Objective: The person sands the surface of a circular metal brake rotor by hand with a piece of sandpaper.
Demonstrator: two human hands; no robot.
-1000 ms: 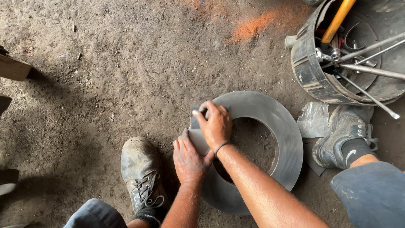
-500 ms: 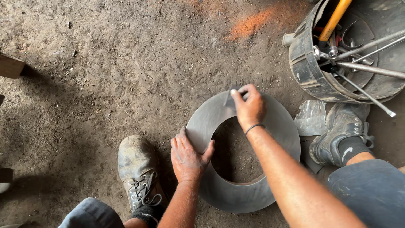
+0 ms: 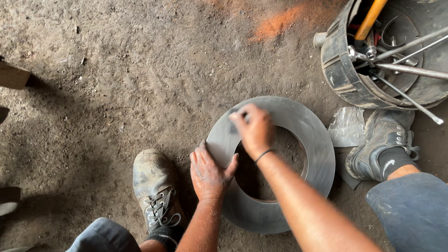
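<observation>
while the person crouches over the dirt floor (image 3: pixel 116 84), a flat grey metal ring (image 3: pixel 317 149) lies on the ground between their two feet, its wide centre hole showing bare earth. the left hand (image 3: pixel 210 170) rests flat on the ring's left edge, fingers close together and pointing up and away, thumb spread out to the right along the inner band; it presses down on the metal and pinches nothing. the right hand (image 3: pixel 254 128) is over the upper left part of the ring, blurred, its fingers curled downward against the surface; whether it grips something small under the fingertips cannot be told. a thin dark band sits on the right wrist.

a worn, dusty laced shoe (image 3: pixel 154 186) stands just left of the ring, near the left hand. a grey sneaker with a dark sock (image 3: pixel 382 144) stands just right of the ring, and a crumpled piece of clear plastic (image 3: pixel 347 126) lies between the ring and that sneaker. a round black rubber tub (image 3: pixel 338 70) at the upper right holds long metal rods, wrenches and an orange-handled tool (image 3: pixel 368 18). a smear of orange powder (image 3: pixel 275 23) marks the ground above the ring, and a wooden block end (image 3: pixel 13 77) shows at the left edge.
</observation>
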